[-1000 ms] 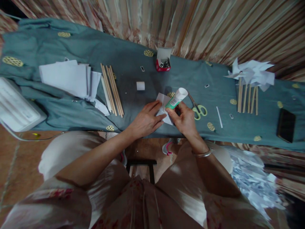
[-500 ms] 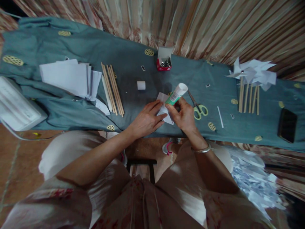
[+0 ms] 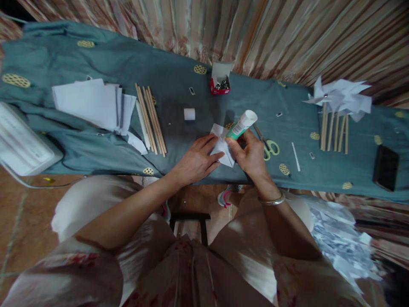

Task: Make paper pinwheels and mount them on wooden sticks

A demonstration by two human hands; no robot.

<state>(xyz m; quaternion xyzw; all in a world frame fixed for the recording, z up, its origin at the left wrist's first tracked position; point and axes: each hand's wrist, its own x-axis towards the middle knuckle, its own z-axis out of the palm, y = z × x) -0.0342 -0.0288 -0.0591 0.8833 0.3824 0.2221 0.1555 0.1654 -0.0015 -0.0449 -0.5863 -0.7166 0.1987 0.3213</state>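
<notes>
My right hand [image 3: 251,154] is wrapped round a green and white glue stick [image 3: 243,123], which tilts up to the right with its lower end over a small piece of white paper [image 3: 223,158]. My left hand [image 3: 200,158] lies at the paper's left side, fingers apart and fingertips resting on it. The paper has cut or folded flaps, partly hidden by my fingers. Just behind my right hand lie scissors [image 3: 272,147] with yellow-green handles. A short white cylinder, apparently the glue stick's cap [image 3: 189,114], lies farther back to the left.
A red box of metal pins [image 3: 220,87] stands open at the back. Wooden sticks [image 3: 154,121] and stacked paper [image 3: 86,104] lie left, near a white device [image 3: 24,140]. Paper pinwheels [image 3: 340,96] on sticks, a paper strip [image 3: 295,157] and a phone [image 3: 386,167] lie right.
My right hand has shifted slightly right and carried the glue stick with it, uncovering more of the paper's middle. My left hand stays in the same place on the paper.
</notes>
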